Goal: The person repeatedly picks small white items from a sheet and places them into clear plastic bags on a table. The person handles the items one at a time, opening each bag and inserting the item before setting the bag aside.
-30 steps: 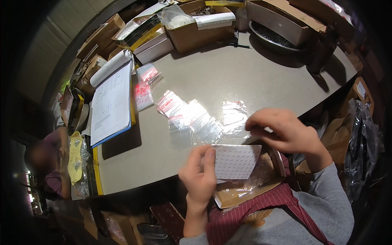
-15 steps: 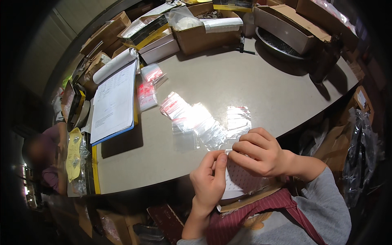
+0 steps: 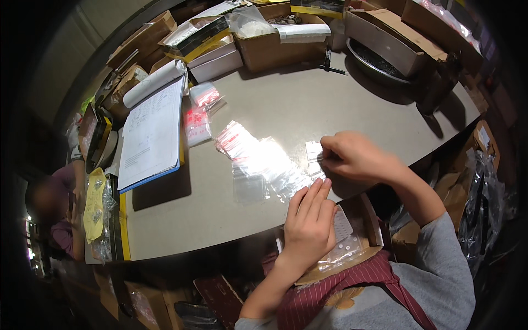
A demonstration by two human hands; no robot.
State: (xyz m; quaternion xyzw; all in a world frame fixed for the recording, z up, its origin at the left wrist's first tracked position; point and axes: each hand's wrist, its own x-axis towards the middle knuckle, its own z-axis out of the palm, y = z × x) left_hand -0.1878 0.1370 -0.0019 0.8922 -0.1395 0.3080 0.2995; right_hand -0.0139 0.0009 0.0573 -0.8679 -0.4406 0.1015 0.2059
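Note:
My right hand point(image 3: 352, 157) is over the table with its fingers curled in a pinch at a small clear zip bag point(image 3: 314, 157). What sits between those fingertips is hidden. At the table's front edge my left hand point(image 3: 311, 234) has its fingers stretched out, fingertips by the bag's near end. Left of my hands, a fanned pile of clear zip bags point(image 3: 247, 159) shines under glare. Below the left hand, a shallow cardboard box point(image 3: 374, 212) at my lap holds a white sheet with rows of small marks point(image 3: 342, 224) and several small round white pieces point(image 3: 345, 250).
A clipboard with papers point(image 3: 151, 135) lies on the left, beside red-printed bags point(image 3: 197, 125). Cardboard boxes point(image 3: 283, 49), a round dark tray point(image 3: 379, 63) and a dark bottle point(image 3: 440, 85) line the far side. Another person point(image 3: 60, 206) sits at far left.
My hands have come apart from the white sheet, which now lies in the lap box. The right hand moved forward to the small bag; the left hand's fingers straightened at the table edge.

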